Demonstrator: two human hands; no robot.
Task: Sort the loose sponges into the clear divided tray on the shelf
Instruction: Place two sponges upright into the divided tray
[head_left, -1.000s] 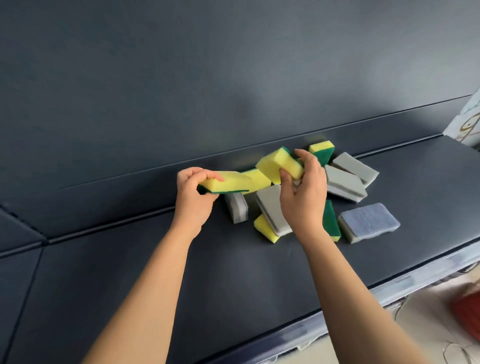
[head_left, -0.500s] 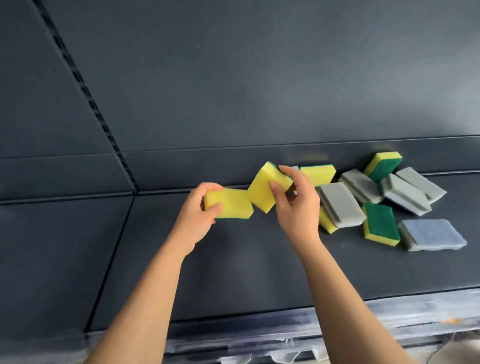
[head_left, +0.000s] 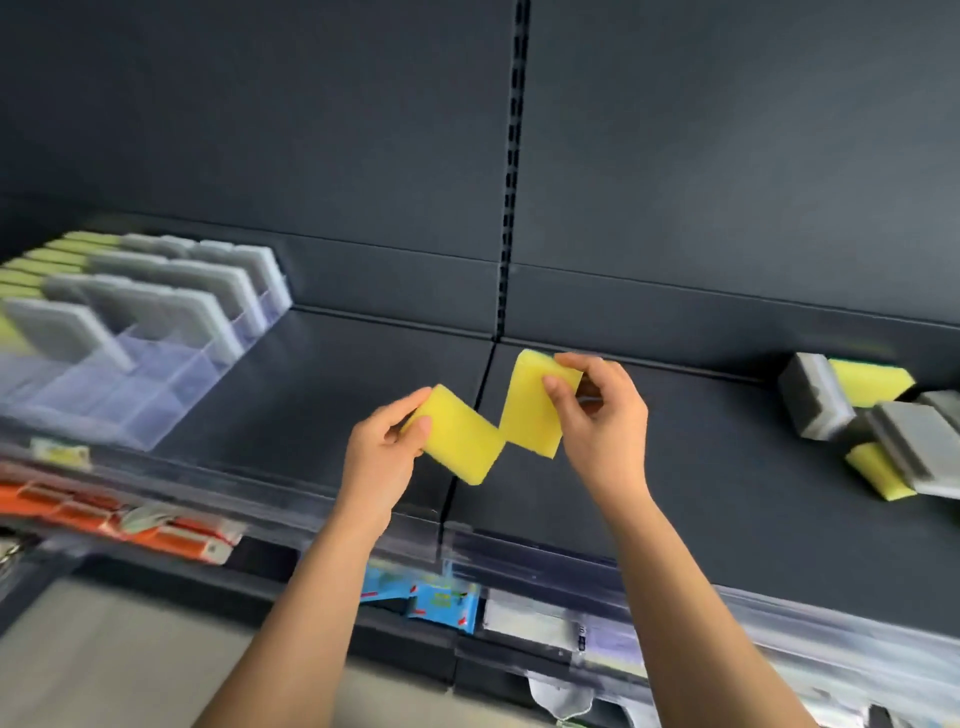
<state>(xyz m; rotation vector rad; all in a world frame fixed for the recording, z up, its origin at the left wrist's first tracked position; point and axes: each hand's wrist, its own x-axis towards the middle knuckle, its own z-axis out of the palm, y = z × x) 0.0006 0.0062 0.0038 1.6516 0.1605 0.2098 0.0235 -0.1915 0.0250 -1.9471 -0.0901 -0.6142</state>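
left hand (head_left: 384, 457) gripping sponge (head_left: 457, 434), right hand (head_left: 602, 415) gripping second sponge (head_left: 535, 402); carrying step; next calling for tray (head_left: 156, 374) at 9 o'clock, yellow slots.

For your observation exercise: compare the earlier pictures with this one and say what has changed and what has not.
Both hands have carried their yellow sponges leftward, away from the loose pile, towards the clear tray, which has come into view at the left. The left hand still grips one sponge and the right hand the other. Nothing was let go.

Head view down onto shelf (head_left: 675, 467), blurred
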